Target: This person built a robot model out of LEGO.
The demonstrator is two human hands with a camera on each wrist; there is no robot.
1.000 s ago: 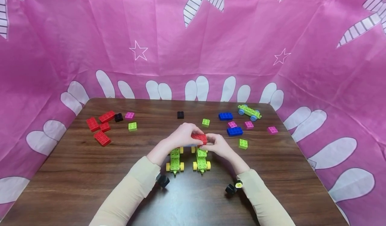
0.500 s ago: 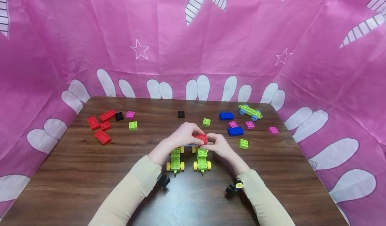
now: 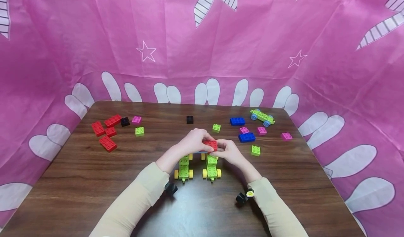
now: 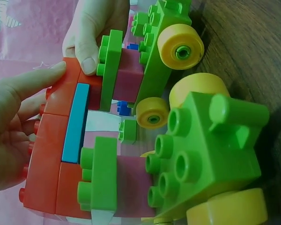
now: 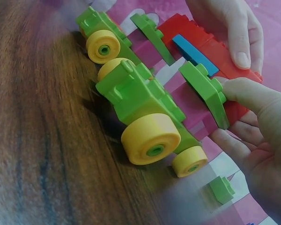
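Two green wheeled bases (image 3: 184,173), (image 3: 211,173) with yellow wheels stand side by side on the table. In the left wrist view, pink bricks (image 4: 131,183) and thin green bricks (image 4: 104,173) rise from them. Red bricks (image 4: 46,145) join the two stacks across the top, and a thin blue piece (image 4: 76,124) spans the gap beneath. My left hand (image 3: 193,141) grips the top red brick from the left, thumb on its near side. From the right, my right hand (image 3: 229,150) pinches the red brick's end. The left hand hides part of the build in the head view.
Loose red bricks (image 3: 108,143) lie at the left, near black (image 3: 125,121) and pink (image 3: 136,119) ones. Blue bricks (image 3: 247,137), several pink bricks (image 3: 261,131) and a green brick (image 3: 256,150) are at the right. A blue-wheeled green base (image 3: 262,117) stands at the back right.
Both hands keep their hold on the red brick with barely any movement. The whole head view has shifted slightly; the bricks on the table stay in place.
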